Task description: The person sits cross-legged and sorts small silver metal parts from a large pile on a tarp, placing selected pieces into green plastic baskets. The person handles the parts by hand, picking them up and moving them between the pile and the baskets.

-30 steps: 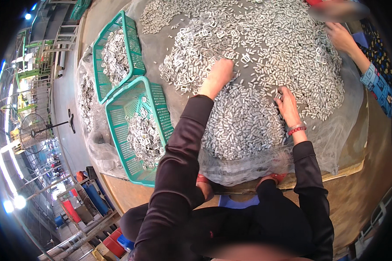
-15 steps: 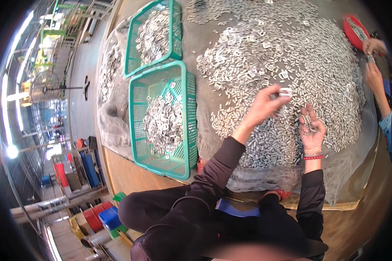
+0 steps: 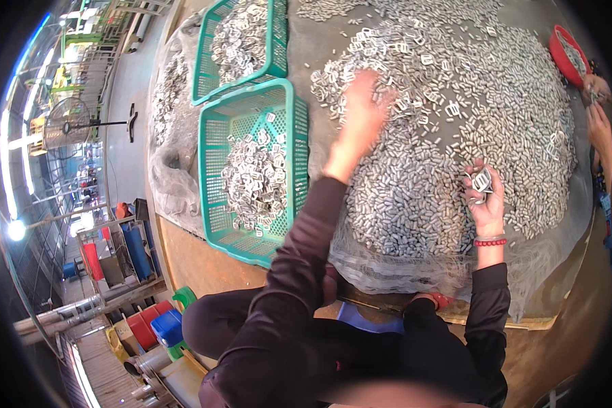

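Note:
My left hand [image 3: 364, 112] reaches over the far left part of a wide heap of small grey metal pieces [image 3: 408, 197]. Motion smears its fingers, so whether they hold anything cannot be made out. Below it lie flat slotted metal buckles [image 3: 370, 44], mixed in with the small rounded pieces. Palm up, my right hand [image 3: 488, 207] rests low over the right part of the heap, its fingers curled around several metal buckles [image 3: 481, 181]. A red bead bracelet [image 3: 489, 241] circles that wrist.
Two green plastic baskets stand on the left: a nearer basket [image 3: 289, 170] and a farther basket [image 3: 277, 41], both part-filled with buckles. Netting [image 3: 401, 275] lies under the heap's near edge. At the far right, another person's hands [image 3: 597, 112] work beside a red bowl [image 3: 570, 54].
My left hand has moved away from my right, to the far left over the buckles. The buckle it pinched no longer shows there; a buckle now lies on top in my right hand.

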`<state>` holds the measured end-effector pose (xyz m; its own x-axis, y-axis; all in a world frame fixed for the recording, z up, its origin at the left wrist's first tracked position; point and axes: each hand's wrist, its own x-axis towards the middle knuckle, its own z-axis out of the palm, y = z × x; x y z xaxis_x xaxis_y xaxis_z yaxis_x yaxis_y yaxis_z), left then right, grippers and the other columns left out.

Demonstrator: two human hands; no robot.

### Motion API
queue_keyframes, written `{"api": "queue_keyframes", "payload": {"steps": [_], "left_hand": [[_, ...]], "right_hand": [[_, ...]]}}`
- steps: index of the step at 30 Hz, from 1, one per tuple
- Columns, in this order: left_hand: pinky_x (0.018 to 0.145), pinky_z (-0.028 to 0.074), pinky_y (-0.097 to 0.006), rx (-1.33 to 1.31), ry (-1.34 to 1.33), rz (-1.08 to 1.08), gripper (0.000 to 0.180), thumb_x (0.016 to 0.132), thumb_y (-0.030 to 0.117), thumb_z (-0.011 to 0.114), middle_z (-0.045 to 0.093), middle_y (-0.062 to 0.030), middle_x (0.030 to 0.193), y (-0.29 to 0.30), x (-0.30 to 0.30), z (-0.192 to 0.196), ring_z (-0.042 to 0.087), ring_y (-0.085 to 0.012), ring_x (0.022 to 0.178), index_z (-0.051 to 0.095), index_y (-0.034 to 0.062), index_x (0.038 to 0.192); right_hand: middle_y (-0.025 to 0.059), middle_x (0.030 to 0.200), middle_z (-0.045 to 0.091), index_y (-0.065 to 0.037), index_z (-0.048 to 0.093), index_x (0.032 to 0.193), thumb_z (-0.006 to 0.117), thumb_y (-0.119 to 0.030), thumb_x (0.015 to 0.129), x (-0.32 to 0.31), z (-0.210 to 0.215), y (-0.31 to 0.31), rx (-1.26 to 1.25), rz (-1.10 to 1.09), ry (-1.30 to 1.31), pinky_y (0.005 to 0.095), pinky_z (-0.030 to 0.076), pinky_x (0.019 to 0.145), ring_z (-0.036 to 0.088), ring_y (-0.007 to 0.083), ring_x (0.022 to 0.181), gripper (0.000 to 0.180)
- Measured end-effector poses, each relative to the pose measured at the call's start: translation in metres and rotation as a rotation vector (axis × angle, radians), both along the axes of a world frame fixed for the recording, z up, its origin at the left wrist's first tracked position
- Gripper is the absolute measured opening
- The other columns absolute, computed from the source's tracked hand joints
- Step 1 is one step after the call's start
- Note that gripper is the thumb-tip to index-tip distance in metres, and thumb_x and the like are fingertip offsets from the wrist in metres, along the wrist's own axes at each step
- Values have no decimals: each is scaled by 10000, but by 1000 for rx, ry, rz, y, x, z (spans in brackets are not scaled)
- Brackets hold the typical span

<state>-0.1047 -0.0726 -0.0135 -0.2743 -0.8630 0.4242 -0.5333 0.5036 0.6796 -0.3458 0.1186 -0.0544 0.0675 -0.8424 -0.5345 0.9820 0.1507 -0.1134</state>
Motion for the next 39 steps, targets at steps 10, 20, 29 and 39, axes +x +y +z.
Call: {"api": "queue_keyframes", "payload": {"steps": [10,20,29,39], "left_hand": [[1003,271,-466,160,-203,440,474,908,369,444,516,-200,1198,-53,54,-115,442,-349,1148,496,27,1232],[993,320,-459,326,-240,-56,553,695,348,700,497,-166,1219,120,-16,-49,434,-371,1146,553,140,1185],[1006,210,-593,28,-217,91,491,792,187,539,360,-232,1307,197,-35,-48,332,-417,1204,445,-3,1235],[909,390,-455,609,237,262,368,847,57,435,439,-277,1163,201,-3,-29,476,-409,1034,413,4,1210]], "right_hand": [[241,1080,556,19,503,1165,462,-279,931,-51,19,19,13,-104,-7,331,551,688,585,307,936,381],[123,946,623,-52,548,1103,569,-179,886,42,56,-1,-29,198,177,291,563,578,628,293,859,252],[126,1036,591,14,553,1103,539,-352,900,197,183,-47,-168,687,553,412,542,750,590,244,926,419],[234,1297,370,21,318,1334,516,-221,898,316,308,-91,-563,911,767,495,484,884,477,350,1126,537]]}}
